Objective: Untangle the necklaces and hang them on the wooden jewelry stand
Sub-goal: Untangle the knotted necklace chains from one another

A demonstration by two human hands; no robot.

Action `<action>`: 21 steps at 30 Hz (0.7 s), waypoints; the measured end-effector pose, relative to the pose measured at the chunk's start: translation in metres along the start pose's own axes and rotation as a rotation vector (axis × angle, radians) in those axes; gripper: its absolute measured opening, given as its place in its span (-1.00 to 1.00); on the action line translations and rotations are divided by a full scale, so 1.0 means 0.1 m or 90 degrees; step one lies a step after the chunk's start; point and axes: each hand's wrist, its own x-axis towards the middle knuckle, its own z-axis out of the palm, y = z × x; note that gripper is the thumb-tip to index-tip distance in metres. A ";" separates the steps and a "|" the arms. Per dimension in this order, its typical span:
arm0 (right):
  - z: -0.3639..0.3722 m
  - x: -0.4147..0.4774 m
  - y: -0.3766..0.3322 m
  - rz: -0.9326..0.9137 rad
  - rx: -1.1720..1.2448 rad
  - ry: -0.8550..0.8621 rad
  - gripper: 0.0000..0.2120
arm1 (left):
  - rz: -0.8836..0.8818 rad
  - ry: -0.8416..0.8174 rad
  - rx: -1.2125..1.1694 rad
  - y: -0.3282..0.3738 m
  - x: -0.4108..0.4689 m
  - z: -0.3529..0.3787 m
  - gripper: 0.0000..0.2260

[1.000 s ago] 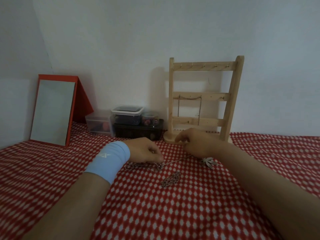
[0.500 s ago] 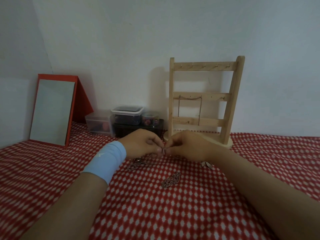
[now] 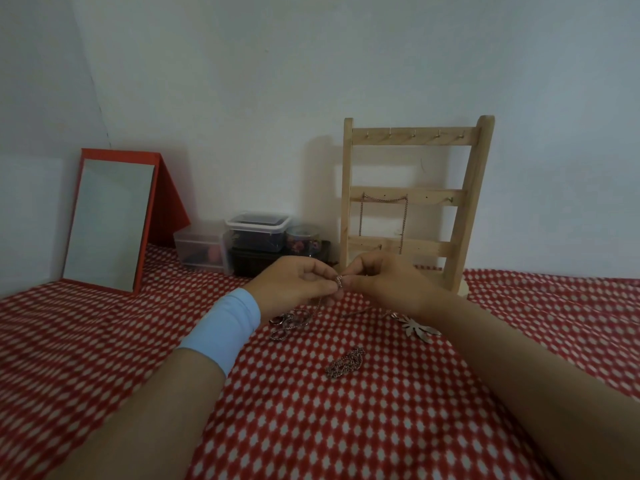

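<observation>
- Head view: the left hand (image 3: 294, 285) and right hand (image 3: 384, 285) meet fingertip to fingertip just above the table (image 3: 346, 427), both pinching one small part of a necklace chain (image 3: 339, 280).
- From that pinch the chain drops to a tangled heap (image 3: 289, 322) lying under the left hand.
- A flower-shaped pendant (image 3: 417, 327) lies under the right wrist, and a small chain clump (image 3: 346, 363) lies apart, nearer the camera.
- The wooden jewelry stand (image 3: 415, 140) is upright behind the hands, against the wall, with a hung chain (image 3: 384, 199) draped from its middle bar.
- A blue wristband (image 3: 221, 330) sits on the left wrist.
- At back left, a red-framed mirror (image 3: 107, 223) leans beside the plastic containers (image 3: 258, 225).
</observation>
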 end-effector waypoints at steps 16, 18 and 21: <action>0.00 -0.04 -0.05 -0.053 -0.013 0.013 -0.97 | -0.049 0.082 -0.015 0.02 0.01 0.01 -0.97; 0.01 -0.03 -0.06 -0.050 -0.022 0.015 -0.96 | -0.079 0.070 -0.040 0.01 0.01 0.00 -0.95; 0.02 -0.01 -0.04 -0.061 -0.059 0.022 -0.93 | -0.118 0.061 -0.077 0.01 0.02 0.02 -0.92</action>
